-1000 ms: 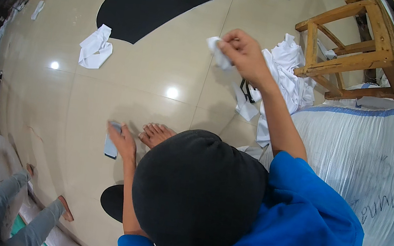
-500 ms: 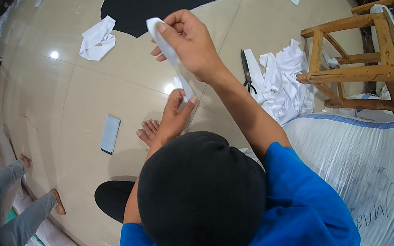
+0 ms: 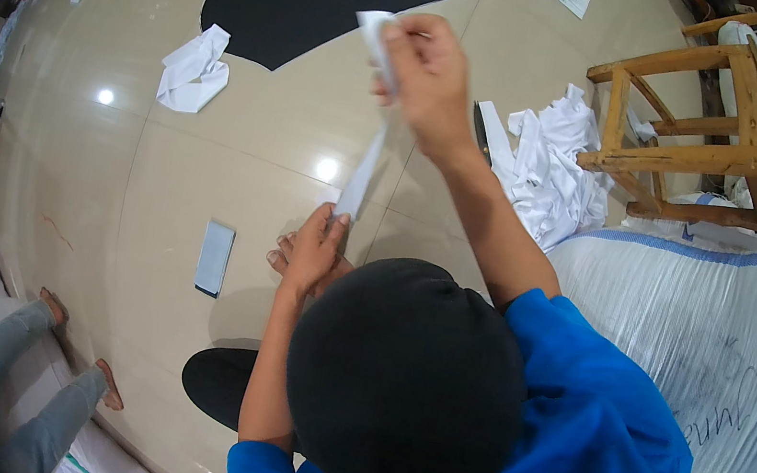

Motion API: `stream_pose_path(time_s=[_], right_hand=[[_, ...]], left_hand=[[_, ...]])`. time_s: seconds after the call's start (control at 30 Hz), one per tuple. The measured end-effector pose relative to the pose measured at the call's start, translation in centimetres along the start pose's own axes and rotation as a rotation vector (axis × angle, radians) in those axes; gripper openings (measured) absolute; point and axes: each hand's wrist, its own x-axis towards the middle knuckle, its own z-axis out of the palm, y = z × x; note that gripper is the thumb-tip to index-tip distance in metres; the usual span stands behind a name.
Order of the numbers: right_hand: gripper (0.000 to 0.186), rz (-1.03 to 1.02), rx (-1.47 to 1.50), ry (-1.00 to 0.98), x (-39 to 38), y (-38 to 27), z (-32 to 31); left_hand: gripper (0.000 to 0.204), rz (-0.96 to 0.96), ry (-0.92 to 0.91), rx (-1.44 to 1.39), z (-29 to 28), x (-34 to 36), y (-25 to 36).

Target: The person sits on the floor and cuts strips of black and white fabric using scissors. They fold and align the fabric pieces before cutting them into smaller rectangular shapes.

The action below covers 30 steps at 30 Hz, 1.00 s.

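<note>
A narrow white fabric strip (image 3: 365, 175) runs between my hands above the tiled floor. Its upper end is pinched in my right hand (image 3: 427, 84), with a short folded tip sticking out past the thumb. Lower down, close to my bare foot (image 3: 334, 276), my left hand (image 3: 314, 245) grips the other end between thumb and fingers. Beyond my right forearm lies a heap of crumpled white fabric (image 3: 558, 165). Next to it is a pair of black scissors (image 3: 481, 133), mostly hidden by the arm.
A large black fabric piece (image 3: 315, 0) lies ahead, with a folded white cloth (image 3: 194, 70) by its edge. A pale flat rectangular object (image 3: 214, 257) rests at left. A wooden stool (image 3: 675, 157) and white woven sack (image 3: 659, 305) stand right. Another person's legs (image 3: 37, 363) show lower left.
My right hand has moved right and slightly up with its end of the strip. The left hand has dropped a little lower, and the strip now stands steeper.
</note>
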Motion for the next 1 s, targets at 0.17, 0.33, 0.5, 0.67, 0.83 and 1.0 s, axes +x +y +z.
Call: stream_pose_path(time_s=[0.17, 0.33, 0.5, 0.67, 0.83, 1.0], right_hand=[[0.026, -0.121, -0.3, 0.27, -1.7, 5.7, -9.4], [0.031, 0.365, -1.017, -0.193, -4.9, 4.1, -14.8], [0.036, 0.667, -1.626, -0.197, -6.1, 4.3, -22.6], [0.037, 0.202, -1.538, 0.419, -7.5, 8.2, -28.1], [0.033, 0.11, -1.343, 0.123, -8.0, 10.5, -25.8], [0.031, 0.095, -1.378, 0.164, -8.4, 12.6, -26.2]], left_hand=[[0.03, 0.145, -0.282, -0.253, 3.5, 1.1, -0.3], [0.033, 0.235, -0.824, -0.435, 5.4, 2.4, 1.2], [0.041, 0.189, -0.75, -0.079, 4.5, 2.8, -0.8], [0.044, -0.046, -0.35, -0.104, -0.5, 1.1, 0.4], [0.033, -0.174, -0.174, -0.461, -0.4, 1.5, -4.7], [0.028, -0.152, -0.079, -0.598, 0.4, 1.0, -4.7]])
